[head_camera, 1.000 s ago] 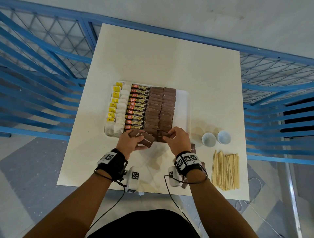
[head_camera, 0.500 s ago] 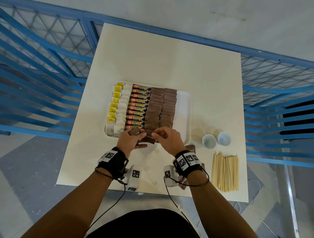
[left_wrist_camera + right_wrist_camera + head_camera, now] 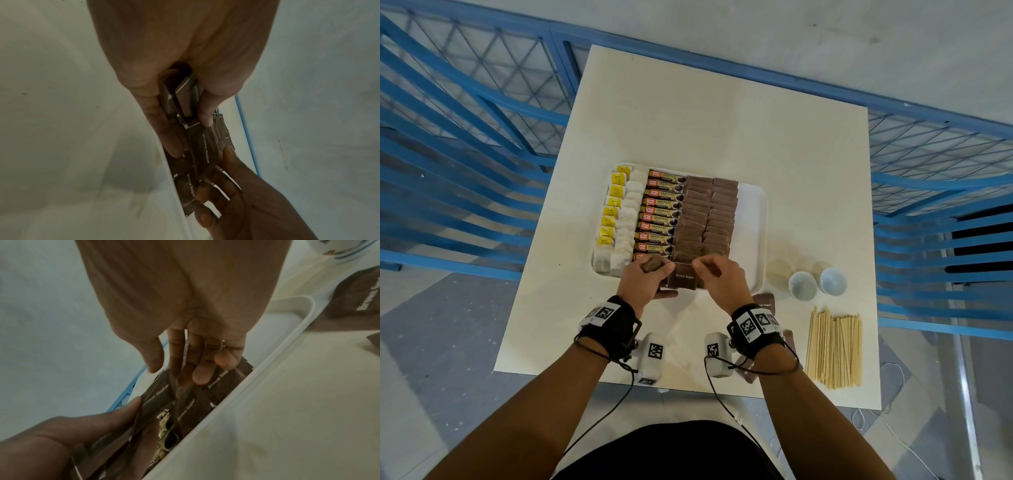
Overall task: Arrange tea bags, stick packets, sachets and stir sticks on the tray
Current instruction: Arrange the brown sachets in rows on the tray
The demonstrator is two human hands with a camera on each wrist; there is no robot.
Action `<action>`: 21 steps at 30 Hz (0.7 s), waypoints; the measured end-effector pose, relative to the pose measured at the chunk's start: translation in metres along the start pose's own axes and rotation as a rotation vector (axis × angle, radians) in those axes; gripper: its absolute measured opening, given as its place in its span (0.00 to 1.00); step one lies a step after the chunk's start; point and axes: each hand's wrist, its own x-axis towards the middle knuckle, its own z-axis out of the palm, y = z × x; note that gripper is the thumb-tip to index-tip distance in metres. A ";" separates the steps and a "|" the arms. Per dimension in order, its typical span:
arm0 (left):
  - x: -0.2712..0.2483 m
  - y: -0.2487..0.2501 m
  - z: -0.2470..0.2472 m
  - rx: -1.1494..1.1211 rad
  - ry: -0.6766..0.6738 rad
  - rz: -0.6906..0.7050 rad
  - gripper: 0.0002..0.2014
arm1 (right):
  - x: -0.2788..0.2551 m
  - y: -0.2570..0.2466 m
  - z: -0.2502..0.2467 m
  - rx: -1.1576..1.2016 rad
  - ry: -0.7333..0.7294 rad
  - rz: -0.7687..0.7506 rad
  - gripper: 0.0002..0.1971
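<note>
Left hand [image 3: 643, 286] grips spare sachets [image 3: 185, 100]; right hand [image 3: 719, 282], fingers nearly straight, presses one sachet [image 3: 683, 279] down, centre frame. Risk: a sideways push skews neighbouring rows [image 3: 705, 219].

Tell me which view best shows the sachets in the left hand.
Left wrist: the held sachets sit stacked edge-on, clamped in the fingers of the left hand. In the head view the knuckles hide most of them. Right wrist shows their printed faces, partly shadowed.

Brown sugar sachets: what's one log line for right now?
left hand: grips brown sugar sachets | right hand: touches front sachet, near edge of tray | stir sticks: off tray
</note>
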 end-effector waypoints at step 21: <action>-0.004 0.006 -0.039 -0.041 -0.016 -0.052 0.09 | 0.004 0.000 0.027 -0.186 0.084 0.047 0.04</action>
